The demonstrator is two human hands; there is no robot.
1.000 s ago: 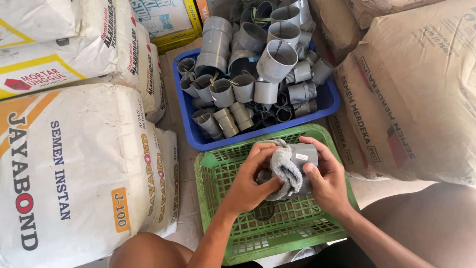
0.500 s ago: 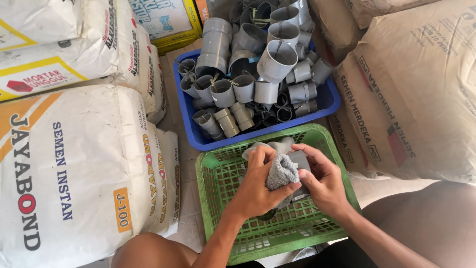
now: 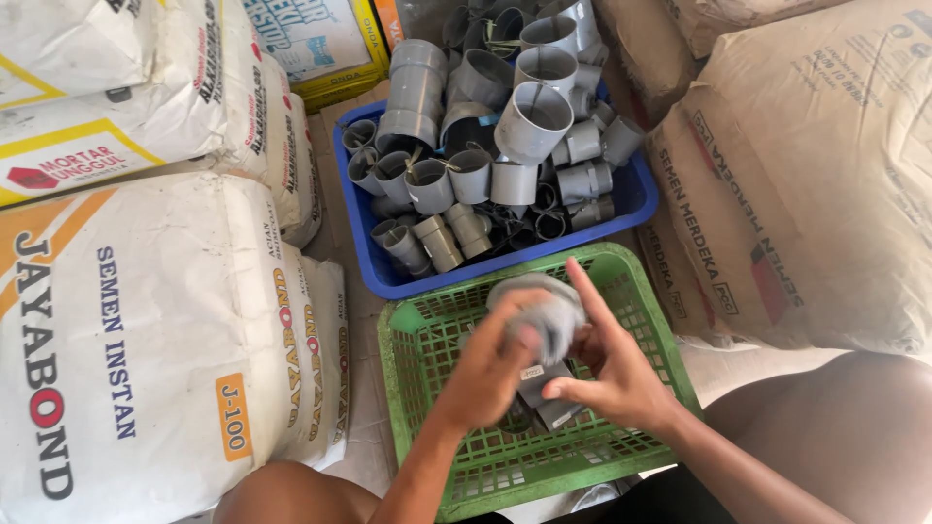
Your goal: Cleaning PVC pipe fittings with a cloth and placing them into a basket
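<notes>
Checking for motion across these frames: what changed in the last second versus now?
The left hand has moved the grey cloth up over the top of the grey pipe fitting. The right hand has shifted its grip lower on the fitting, forefinger now sticking out. Both hands still hold them above the green crate. The blue tub of fittings and the sacks have not moved.

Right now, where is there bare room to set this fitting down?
The green basket is bare along its left and near sides, around the left hand and right hand holding the grey fitting and cloth. The blue bin is heaped with pipe fittings; sacks crowd both sides.
</notes>
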